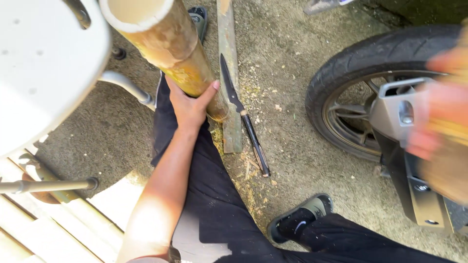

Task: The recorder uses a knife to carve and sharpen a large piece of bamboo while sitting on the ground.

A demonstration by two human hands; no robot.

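Note:
A thick yellow-brown bamboo pole (165, 44) stands tilted, its lower end resting on a narrow wooden plank (229, 48) that lies on the concrete. My left hand (190, 107) grips the pole near its bottom, thumb on the right side. A long dark knife (243, 119) with a black handle lies on the ground just right of the pole, blade pointing away from me. My right hand (441, 112) is raised close to the camera at the right edge, heavily blurred, and its fingers look curled around a yellowish object (456, 129).
A motorcycle wheel (341, 63) and grey mudguard (399, 112) stand at the right. A white round plastic seat (44, 63) and pale bamboo slats (58, 219) fill the left. My sandalled foot (300, 219) rests on the ground amid wood chips.

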